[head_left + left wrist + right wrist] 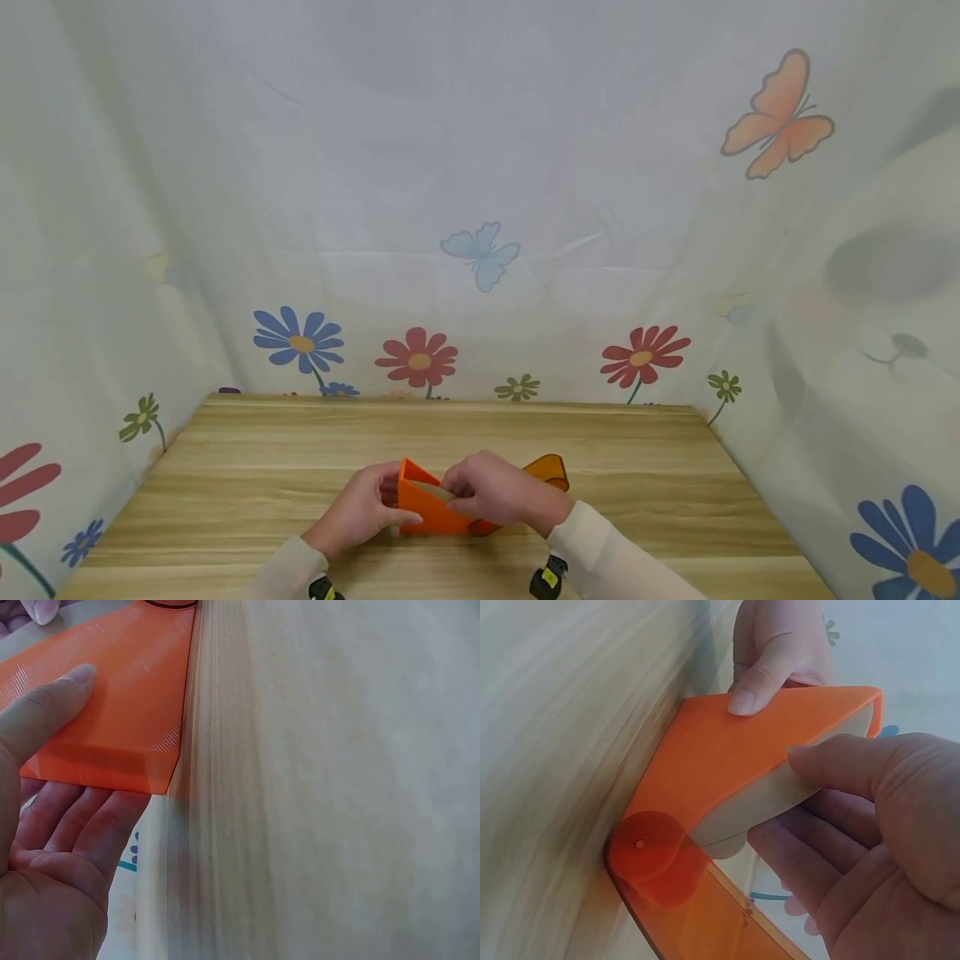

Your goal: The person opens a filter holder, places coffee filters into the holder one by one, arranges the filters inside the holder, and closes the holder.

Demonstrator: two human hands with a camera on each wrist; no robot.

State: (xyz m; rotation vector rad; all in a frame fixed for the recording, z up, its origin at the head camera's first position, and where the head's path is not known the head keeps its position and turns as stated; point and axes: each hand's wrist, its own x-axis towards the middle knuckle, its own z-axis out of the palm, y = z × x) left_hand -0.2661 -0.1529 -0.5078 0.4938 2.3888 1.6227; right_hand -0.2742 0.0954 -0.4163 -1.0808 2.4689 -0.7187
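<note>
An orange plastic case (429,510) stands on its edge on the table, its hinged see-through orange lid (549,472) swung out to the right. My left hand (363,508) grips the case's left end, thumb on the near face and fingers behind, as the left wrist view of the case (139,682) also shows. A flat beige piece (761,801) with a curved edge shows in the case's open top. My right hand (900,802) pinches that piece between thumb and fingers. How deep the piece sits is hidden by the case wall.
The wood-grain table (300,442) reaches back to a white curtain (375,167) printed with flowers and butterflies. More curtain hangs along both sides. The case's lid sticks out behind my right wrist.
</note>
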